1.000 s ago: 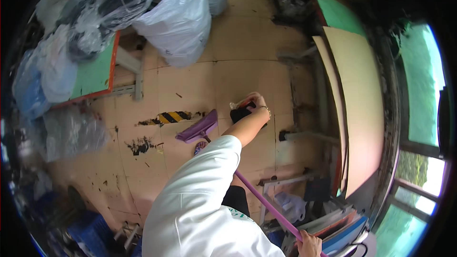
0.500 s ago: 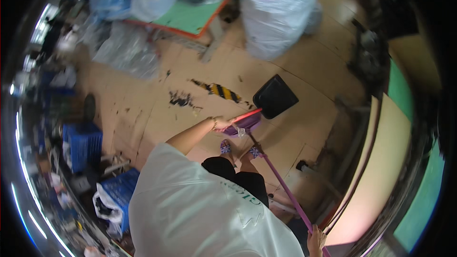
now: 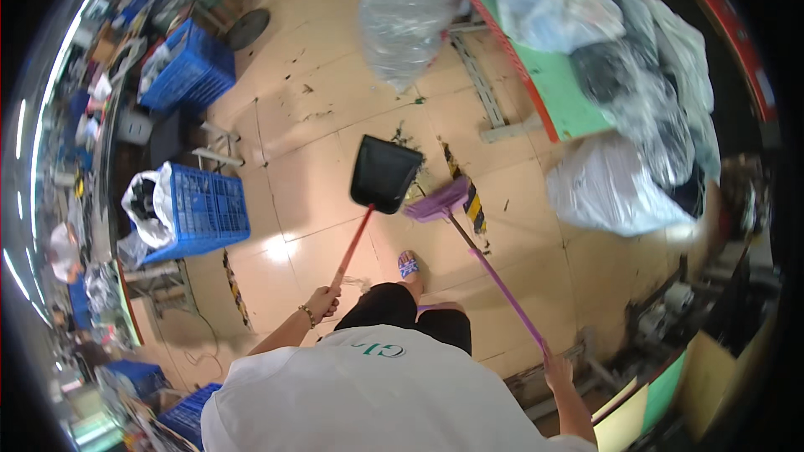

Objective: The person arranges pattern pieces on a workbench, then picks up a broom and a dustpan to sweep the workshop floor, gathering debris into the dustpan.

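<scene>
My left hand (image 3: 324,302) is closed round the red handle of a long-handled dustpan (image 3: 383,174), whose black pan rests on the tiled floor ahead of my feet. My right hand (image 3: 556,360) grips the purple pole of a broom (image 3: 440,200) with purple bristles. The broom head is on the floor just right of the pan, close to its near corner. Dark debris (image 3: 405,138) is scattered on the tiles at the pan's far right side. Beside the broom head runs a worn strip of yellow and black floor tape (image 3: 475,205).
At the right stands a green-topped table (image 3: 565,105) loaded with plastic bags. A filled white bag (image 3: 615,192) sits on the floor near it, and a clear bag (image 3: 406,29) farther off. Blue crates (image 3: 209,205) line the left beside a cluttered bench. Machine parts (image 3: 670,297) lie at the lower right.
The view has turned to the right. The dustpan has swung from right of the broom to its left, and the broom head now lies forward by the debris and tape. Both hands keep their holds.
</scene>
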A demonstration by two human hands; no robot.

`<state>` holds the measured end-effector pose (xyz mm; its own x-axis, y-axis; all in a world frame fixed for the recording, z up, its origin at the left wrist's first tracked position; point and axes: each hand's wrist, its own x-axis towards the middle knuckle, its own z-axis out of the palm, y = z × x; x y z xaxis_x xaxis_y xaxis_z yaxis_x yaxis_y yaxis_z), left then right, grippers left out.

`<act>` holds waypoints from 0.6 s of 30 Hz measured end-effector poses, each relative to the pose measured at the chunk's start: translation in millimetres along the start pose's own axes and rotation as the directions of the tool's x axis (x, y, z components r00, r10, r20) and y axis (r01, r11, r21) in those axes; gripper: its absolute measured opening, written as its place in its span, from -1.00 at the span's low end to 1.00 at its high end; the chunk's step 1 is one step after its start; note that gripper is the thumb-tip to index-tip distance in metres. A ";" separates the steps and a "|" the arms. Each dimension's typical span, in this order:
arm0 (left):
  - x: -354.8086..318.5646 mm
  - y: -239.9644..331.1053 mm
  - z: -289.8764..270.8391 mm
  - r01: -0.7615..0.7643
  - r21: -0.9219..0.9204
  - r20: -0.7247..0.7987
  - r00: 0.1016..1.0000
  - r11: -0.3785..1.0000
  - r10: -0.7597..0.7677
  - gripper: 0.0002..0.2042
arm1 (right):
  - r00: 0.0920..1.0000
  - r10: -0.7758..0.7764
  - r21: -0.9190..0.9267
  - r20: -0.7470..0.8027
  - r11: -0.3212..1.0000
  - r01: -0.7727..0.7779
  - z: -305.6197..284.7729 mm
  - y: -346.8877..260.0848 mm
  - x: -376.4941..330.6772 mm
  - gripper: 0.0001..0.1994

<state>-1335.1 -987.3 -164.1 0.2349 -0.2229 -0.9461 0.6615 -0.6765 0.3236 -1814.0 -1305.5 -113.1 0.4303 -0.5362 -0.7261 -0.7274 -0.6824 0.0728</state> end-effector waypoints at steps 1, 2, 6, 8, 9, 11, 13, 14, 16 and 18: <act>6.6 -5.1 -7.3 -0.001 -0.098 -0.073 0.997 0.995 -0.007 -0.76 | 0.998 -0.044 -0.046 -0.041 0.998 0.043 -19.5 -4.0 25.7 -0.54; 14.6 -11.3 -10.9 -0.010 -0.159 -0.125 0.992 0.987 -0.010 -0.75 | 0.995 -0.067 -0.035 -0.074 0.997 0.064 -22.0 0.7 56.4 -0.55; 16.2 -24.6 -20.8 0.025 -0.511 -0.200 0.969 0.859 -0.147 -0.75 | 0.994 -0.075 0.081 0.074 0.994 0.069 -96.7 -45.4 183.1 -0.55; 16.8 -28.4 -17.9 0.019 -0.622 -0.218 0.956 0.783 -0.196 -0.74 | 0.967 -0.245 0.080 -0.070 0.965 0.251 -112.8 -86.6 258.4 -0.52; 21.0 -26.1 -14.9 0.018 -0.702 -0.219 0.946 0.712 -0.239 -0.74 | 0.947 -0.287 -0.010 -0.142 0.957 0.289 -120.8 -119.3 294.3 -0.52; 34.9 -18.6 -15.9 0.003 -0.750 -0.203 0.951 0.662 -0.235 -0.57 | 0.874 -0.394 0.093 -0.286 0.896 0.434 -138.2 -172.9 366.3 -0.55; 44.3 -29.5 -21.4 0.009 -0.853 -0.151 0.953 0.522 -0.263 -0.57 | 0.862 -0.388 0.059 -0.326 0.902 0.428 -185.4 -227.1 392.1 -0.54; 39.8 -33.0 -23.6 0.025 -0.929 -0.100 0.944 0.369 -0.315 -0.58 | 0.848 -0.425 0.042 -0.316 0.887 0.460 -204.6 -233.7 388.1 -0.54; 28.6 -49.1 -14.5 -0.030 -0.966 -0.106 0.951 0.255 -0.290 -0.60 | 0.882 -0.416 0.004 -0.223 0.904 0.428 -238.2 -237.9 366.0 -0.49; 26.3 -51.9 -1.5 -0.071 -0.987 -0.105 0.964 0.142 -0.246 -0.61 | 0.880 -0.428 -0.001 -0.208 0.899 0.437 -234.0 -191.3 342.2 -0.49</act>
<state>-1362.2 -957.0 -205.9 0.1380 0.0252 -0.9901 0.7807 0.6124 0.1244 -1402.5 -1474.7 -215.6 0.8009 -0.2829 -0.5278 -0.4655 -0.8486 -0.2515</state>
